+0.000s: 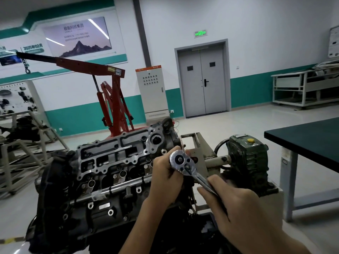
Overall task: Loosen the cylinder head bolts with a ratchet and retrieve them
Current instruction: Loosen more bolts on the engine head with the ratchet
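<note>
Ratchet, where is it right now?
In the head view the ratchet is just right of centre, at the right end of the engine. The left hand cups its round head and the right hand grips its handle.

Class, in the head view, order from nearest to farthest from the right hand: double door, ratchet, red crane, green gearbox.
1. ratchet, gripped by the right hand
2. green gearbox, right
3. red crane, far left
4. double door, back wall

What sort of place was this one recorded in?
Probably an automotive training workshop: an engine mounted on a stand and being worked with a ratchet, a red engine hoist behind it, and a parts display board by the left wall.
</note>
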